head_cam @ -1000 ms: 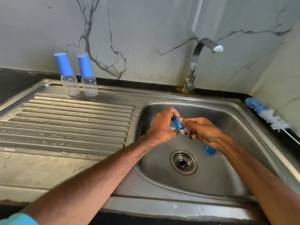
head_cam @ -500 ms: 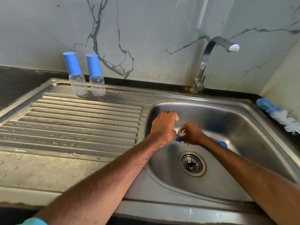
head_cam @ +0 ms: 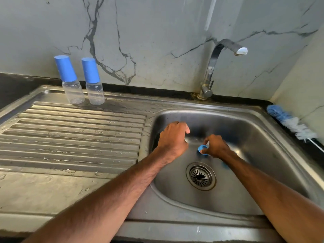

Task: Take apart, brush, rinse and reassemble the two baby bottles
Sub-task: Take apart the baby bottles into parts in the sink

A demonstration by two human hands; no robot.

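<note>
Head view looks down on a steel sink (head_cam: 175, 228) with a ribbed, wet drainboard (head_cam: 70, 137) on its left side. The right hand (head_cam: 218, 149) is low inside the basin (head_cam: 263, 155), a little behind the drain (head_cam: 201, 176). Its thumb and fingers pinch a small blue ring (head_cam: 202, 149), whose opening is turned toward the camera. The ring is close to the basin floor; whether it touches the steel I cannot tell.

The left hand (head_cam: 172, 137) is over the left part of the basin, near the right hand but apart from it. Its fingers are curled downward and its back faces the camera, so the palm is hidden. I cannot tell if it holds something.

Beside the right forearm a second blue piece (head_cam: 224, 165) lies on the basin floor, blurred and partly covered.

The left bottle (head_cam: 73, 92) and the right bottle (head_cam: 95, 94) stand upright at the back edge of the drainboard, just beside each other, near the wall (head_cam: 157, 41). Each is clear and carries a tall blue cap (head_cam: 65, 68).

The tap (head_cam: 211, 71) rises behind the basin, its spout turned to the right. A brush (head_cam: 292, 124) with blue and white bristles lies at the right edge of the sink, by the side wall.
</note>
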